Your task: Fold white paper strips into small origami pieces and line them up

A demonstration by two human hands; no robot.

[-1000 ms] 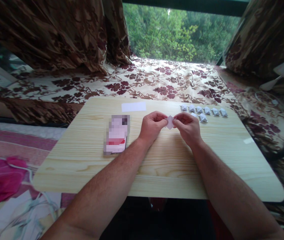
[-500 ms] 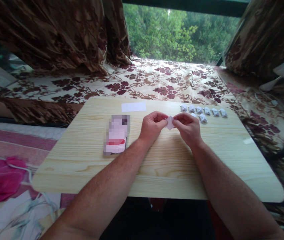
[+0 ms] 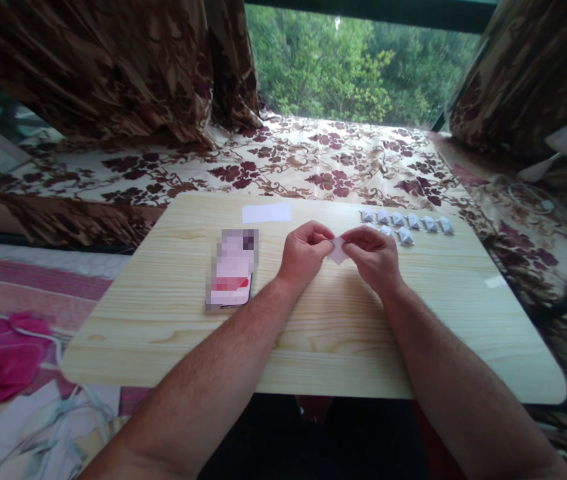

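I pinch white paper (image 3: 338, 252) between left hand (image 3: 304, 252) and right hand (image 3: 376, 258); its corner faces the near edge of the desk (image 3: 343, 363).

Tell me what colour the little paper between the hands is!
The little paper looks whitish with a faint lilac tint, seen in the head view.

On tbl (image 3: 153, 287), phone (image 3: 232, 270) L of held paper (image 3: 338, 253), folded pcs (image 3: 413, 221) R.

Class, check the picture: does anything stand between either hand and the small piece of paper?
Nothing visible does: the left hand and the right hand both pinch the small piece of paper directly. The phone lies left of both.
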